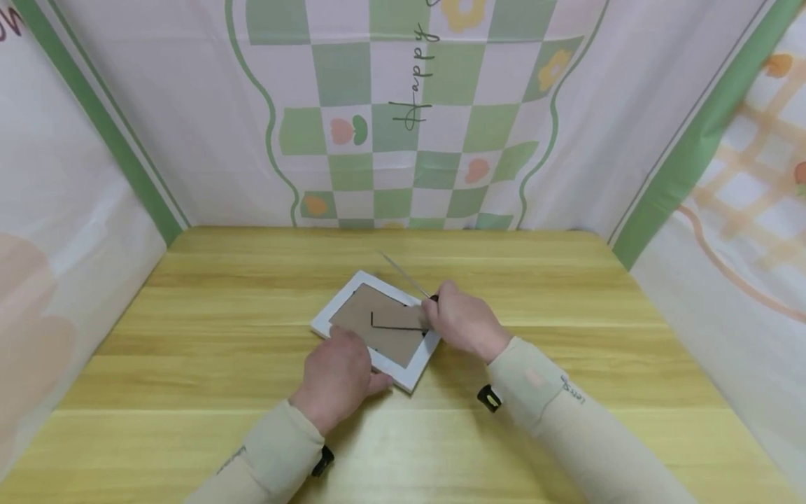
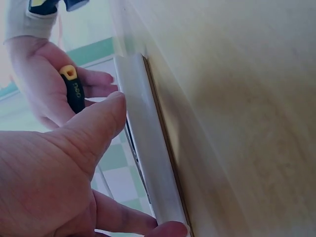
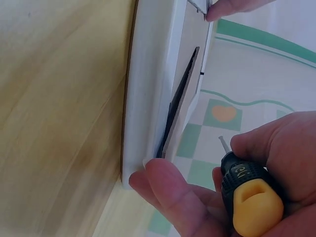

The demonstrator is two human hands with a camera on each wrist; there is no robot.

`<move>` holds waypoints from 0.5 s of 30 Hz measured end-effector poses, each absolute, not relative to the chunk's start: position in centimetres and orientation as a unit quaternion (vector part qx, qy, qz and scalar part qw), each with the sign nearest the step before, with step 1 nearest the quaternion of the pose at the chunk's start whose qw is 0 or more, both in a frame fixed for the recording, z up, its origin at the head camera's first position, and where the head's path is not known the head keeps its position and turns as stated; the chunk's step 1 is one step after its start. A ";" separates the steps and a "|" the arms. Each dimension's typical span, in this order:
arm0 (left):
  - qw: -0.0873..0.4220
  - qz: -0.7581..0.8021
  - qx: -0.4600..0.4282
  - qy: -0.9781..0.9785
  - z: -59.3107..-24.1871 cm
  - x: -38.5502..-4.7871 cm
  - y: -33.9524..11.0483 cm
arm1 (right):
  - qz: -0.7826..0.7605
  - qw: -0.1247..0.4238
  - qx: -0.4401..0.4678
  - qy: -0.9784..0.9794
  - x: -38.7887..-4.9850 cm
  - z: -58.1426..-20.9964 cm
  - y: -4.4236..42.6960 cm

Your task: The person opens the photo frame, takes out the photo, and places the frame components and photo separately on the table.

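A white picture frame (image 1: 385,288) is lying back-up on the wooden desk (image 1: 208,336), its brown backing board (image 1: 393,343) showing and a narrow flap (image 3: 185,111) rising from it, leaving a dark gap. The left hand (image 1: 338,374) is gripping the frame's near edge. The right hand's fingers are wrapping a black-and-yellow screwdriver (image 3: 252,192), two fingertips touching the frame, and are covering its right corner. A green-checkered curtain (image 1: 453,77) is hanging behind.

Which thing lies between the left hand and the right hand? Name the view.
In the head view, the white frame with its brown backing lies between the left hand and right hand.
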State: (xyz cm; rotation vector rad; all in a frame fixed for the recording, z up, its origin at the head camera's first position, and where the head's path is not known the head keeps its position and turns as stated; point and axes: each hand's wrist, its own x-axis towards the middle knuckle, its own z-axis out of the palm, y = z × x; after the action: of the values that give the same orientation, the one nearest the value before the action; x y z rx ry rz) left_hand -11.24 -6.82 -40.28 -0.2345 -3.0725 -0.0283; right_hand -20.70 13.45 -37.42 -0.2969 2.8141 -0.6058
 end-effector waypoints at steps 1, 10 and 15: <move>0.032 -0.007 -0.078 -0.996 -40.3 -11.2 -6.8 | -0.210 0.124 -0.101 0.965 -20.8 -37.4 13.5; 0.051 -0.002 -0.083 -0.995 -40.0 -10.6 -6.4 | -0.225 0.123 -0.097 0.962 -21.7 -37.5 13.7; 0.103 0.022 -0.103 -0.989 -39.9 -10.2 -6.3 | -0.226 0.120 -0.094 0.962 -22.1 -37.7 13.8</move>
State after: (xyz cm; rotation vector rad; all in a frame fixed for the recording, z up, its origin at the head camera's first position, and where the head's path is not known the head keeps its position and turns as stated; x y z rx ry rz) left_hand -10.21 -6.25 -39.91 -0.3027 -2.9197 0.0645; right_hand -22.10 13.80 -37.66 -0.2734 2.8121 -0.6613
